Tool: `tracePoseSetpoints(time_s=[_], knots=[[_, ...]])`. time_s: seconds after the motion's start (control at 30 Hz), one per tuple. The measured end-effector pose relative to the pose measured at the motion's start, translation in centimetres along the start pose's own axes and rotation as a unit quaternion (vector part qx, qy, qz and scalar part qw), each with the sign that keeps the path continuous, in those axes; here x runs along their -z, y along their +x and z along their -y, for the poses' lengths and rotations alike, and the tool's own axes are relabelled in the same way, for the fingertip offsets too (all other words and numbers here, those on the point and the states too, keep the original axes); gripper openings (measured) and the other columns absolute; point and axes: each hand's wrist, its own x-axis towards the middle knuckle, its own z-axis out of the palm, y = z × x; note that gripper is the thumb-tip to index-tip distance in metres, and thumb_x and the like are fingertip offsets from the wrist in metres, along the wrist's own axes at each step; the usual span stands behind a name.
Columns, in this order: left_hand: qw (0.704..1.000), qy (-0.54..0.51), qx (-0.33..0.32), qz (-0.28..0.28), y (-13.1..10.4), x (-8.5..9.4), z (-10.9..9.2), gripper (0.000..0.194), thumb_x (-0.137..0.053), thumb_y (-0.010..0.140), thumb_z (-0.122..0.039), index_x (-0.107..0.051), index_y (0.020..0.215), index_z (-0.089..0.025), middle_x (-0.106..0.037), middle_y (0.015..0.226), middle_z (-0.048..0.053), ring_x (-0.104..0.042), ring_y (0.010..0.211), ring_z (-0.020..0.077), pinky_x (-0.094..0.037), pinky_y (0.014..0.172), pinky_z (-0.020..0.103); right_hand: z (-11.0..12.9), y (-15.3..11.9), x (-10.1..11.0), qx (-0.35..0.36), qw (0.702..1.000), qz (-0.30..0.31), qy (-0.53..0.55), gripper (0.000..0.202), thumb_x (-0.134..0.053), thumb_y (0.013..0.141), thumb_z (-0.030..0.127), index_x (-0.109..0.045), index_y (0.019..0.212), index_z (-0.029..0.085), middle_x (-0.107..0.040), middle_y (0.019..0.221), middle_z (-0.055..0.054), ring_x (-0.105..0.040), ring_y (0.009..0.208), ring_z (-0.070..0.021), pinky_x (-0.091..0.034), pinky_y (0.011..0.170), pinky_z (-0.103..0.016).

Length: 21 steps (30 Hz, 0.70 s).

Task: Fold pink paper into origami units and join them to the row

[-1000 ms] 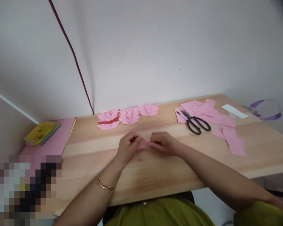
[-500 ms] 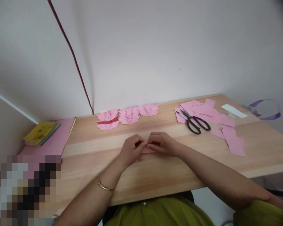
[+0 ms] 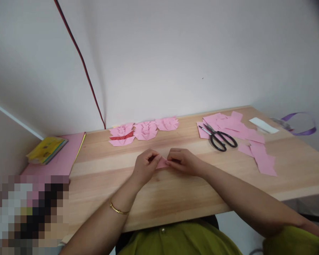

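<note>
Between my two hands is a small piece of pink paper [image 3: 162, 163], held just above or on the wooden table; its outer ends are hidden by my fingers. My left hand [image 3: 147, 164] pinches it at the left, thumb against curled fingers. From the other side my right hand [image 3: 183, 161] pinches its right end. Beyond my hands, near the wall, lie folded pink paper pieces [image 3: 145, 130] in rows, with a red strip [image 3: 121, 136] among those at the left. Black-handled scissors [image 3: 218, 137] rest to the right, beside a white-and-dark pen-like stick [image 3: 204, 130].
Loose pink paper pieces [image 3: 228, 124] spread over the right of the wooden table [image 3: 175, 198], near a white strip [image 3: 263, 125]. A yellow packet [image 3: 46, 149] sits on pink sheets [image 3: 70, 150] at the left. A cable [image 3: 82, 60] runs down the wall. The lower left is pixelated.
My left hand has shifted slightly left, away from my right hand. More of the pink paper shows between them. My right hand stays nearly in place.
</note>
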Motion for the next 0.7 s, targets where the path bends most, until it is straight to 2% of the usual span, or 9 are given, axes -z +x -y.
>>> tracePoseSetpoints(time_s=[0.7], knots=[[1.000,-0.004,0.014,0.019,-0.01,0.07,-0.37,0.016,-0.052,0.082,-0.028,-0.061,0.074,-0.017,-0.060,0.070,0.000,-0.055,0.068,0.0124,-0.043,0.065,0.024,-0.08,0.07,0.15,-0.019,0.999,-0.024,-0.025,0.026,-0.050,0.089,0.028,-0.054,0.067,0.016,-0.051,0.065,-0.002,-0.048,0.059,-0.0112,-0.034,0.054,-0.022]])
